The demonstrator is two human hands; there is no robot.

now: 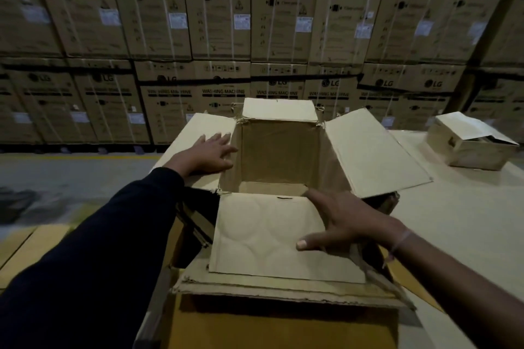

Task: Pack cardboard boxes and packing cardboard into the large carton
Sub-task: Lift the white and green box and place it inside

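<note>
A large brown carton [279,150] stands open in front of me, all of its top flaps folded outward and its inside dark and empty as far as I can see. My left hand [208,154] lies flat with spread fingers on the left flap [198,127]. My right hand [348,224] rests on the right edge of the near flap [266,238], fingers apart, thumb pointing left across the flap. Neither hand grips anything.
A smaller cardboard box [470,144] with a loose lid sits on the pale work surface [459,224] at the right. More cardboard [283,326] lies below the near flap. Stacked washing machine cartons [221,8] form a wall behind. Grey floor [71,173] at the left.
</note>
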